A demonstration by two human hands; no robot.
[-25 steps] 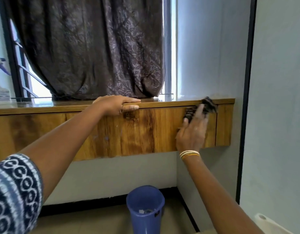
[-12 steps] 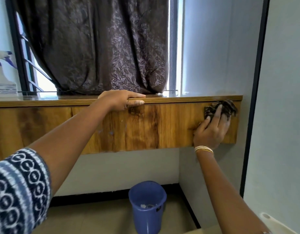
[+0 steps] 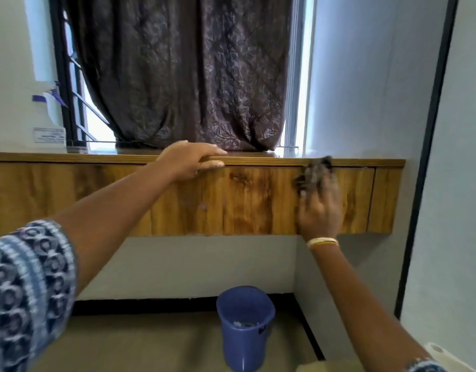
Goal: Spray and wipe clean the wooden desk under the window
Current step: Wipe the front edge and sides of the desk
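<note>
The wooden desk [image 3: 253, 208] runs wall to wall under the curtained window, its front panel facing me. My right hand [image 3: 320, 210] presses a dark cloth [image 3: 313, 174] flat against the front panel near the right end, just under the top edge; hand and cloth are motion-blurred. My left hand [image 3: 190, 160] rests on the desk's front edge near the middle, fingers over the top and thumb underneath. A white spray bottle [image 3: 50, 122] with a purple trigger stands on the desk top at the far left.
A dark patterned curtain [image 3: 183, 73] hangs down to the desk top. A blue bucket [image 3: 243, 327] stands on the floor below the desk, right of centre. A wall with a black door frame [image 3: 430, 146] closes the right side. A white object [image 3: 438, 353] shows at bottom right.
My right hand slid the cloth right toward the desk's end, then back left along the front panel. My left hand kept its place on the edge.
</note>
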